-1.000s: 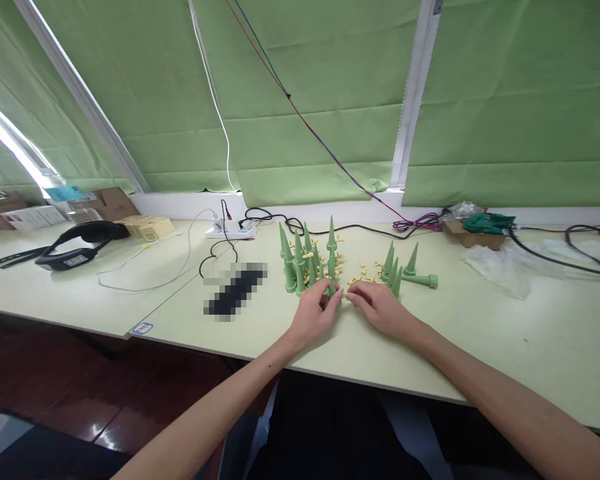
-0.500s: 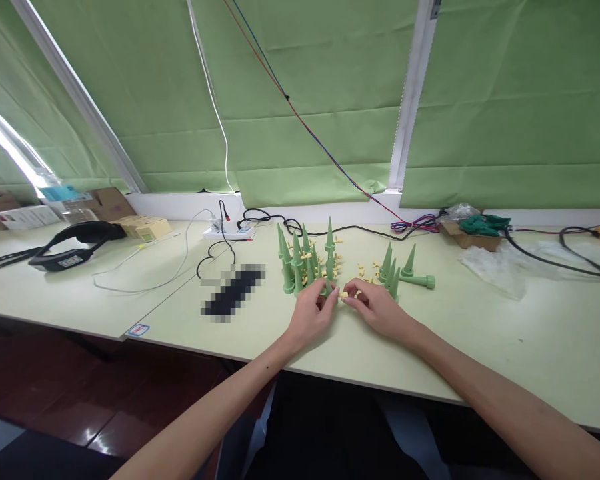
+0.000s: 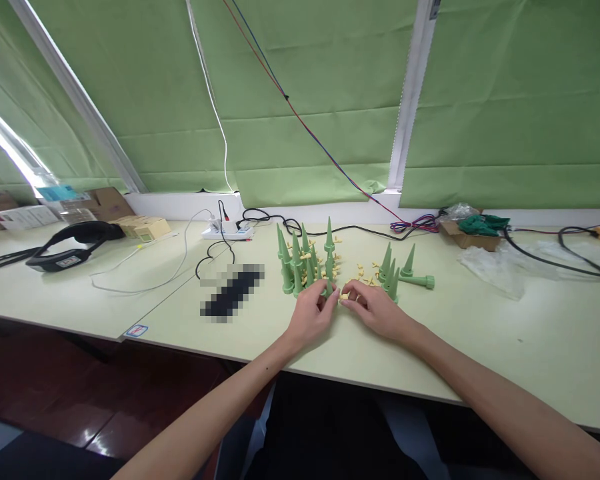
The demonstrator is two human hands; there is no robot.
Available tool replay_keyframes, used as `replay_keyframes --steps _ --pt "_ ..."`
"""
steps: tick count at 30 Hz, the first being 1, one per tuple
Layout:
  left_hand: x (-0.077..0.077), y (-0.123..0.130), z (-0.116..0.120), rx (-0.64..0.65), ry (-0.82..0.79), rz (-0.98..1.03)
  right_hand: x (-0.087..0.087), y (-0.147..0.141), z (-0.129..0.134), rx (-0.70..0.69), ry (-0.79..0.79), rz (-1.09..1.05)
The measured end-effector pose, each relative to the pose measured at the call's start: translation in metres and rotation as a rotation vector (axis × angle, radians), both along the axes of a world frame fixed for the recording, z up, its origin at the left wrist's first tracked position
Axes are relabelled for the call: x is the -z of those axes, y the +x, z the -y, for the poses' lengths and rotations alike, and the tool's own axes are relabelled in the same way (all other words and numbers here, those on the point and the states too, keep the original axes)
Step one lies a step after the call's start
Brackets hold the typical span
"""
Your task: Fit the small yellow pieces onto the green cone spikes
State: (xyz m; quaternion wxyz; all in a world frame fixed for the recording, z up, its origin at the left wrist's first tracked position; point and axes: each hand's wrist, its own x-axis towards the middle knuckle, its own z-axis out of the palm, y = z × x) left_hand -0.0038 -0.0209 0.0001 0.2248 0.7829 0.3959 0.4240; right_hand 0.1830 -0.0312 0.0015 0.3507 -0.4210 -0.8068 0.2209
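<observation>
My left hand (image 3: 314, 312) is closed round a green cone (image 3: 329, 287) at the front of a group of upright green cones (image 3: 297, 251). Small yellow pieces stick out from several of them. Close on its right, my right hand (image 3: 373, 305) pinches a small yellow piece (image 3: 344, 297) beside the held cone. Whether the piece touches the cone is too small to tell. Loose yellow pieces (image 3: 361, 270) lie behind my right hand. Further right stand more green cones (image 3: 387, 265), and one green cone (image 3: 417, 281) lies on its side.
On the table (image 3: 260, 347), a power strip (image 3: 227, 231) with cables sits behind a blurred dark object (image 3: 233, 292). A black headset (image 3: 75, 247) and yellow boxes (image 3: 153, 229) are at the left. Plastic bags (image 3: 500, 267) and a cardboard box (image 3: 473, 238) lie at the right.
My right hand has moved very slightly left, towards the cone in my left hand. Both hands keep their grips.
</observation>
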Motion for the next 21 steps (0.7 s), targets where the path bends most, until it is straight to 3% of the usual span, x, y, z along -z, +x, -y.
replay_keyframes --steps 11,21 --pt "-0.0003 -0.0009 0.0002 0.023 -0.005 -0.049 0.0021 -0.0006 -0.0019 0.012 0.02 0.089" --pt "-0.0025 -0.001 0.0005 0.033 -0.023 0.023 0.0009 0.0001 0.0001 -0.006 0.042 -0.019"
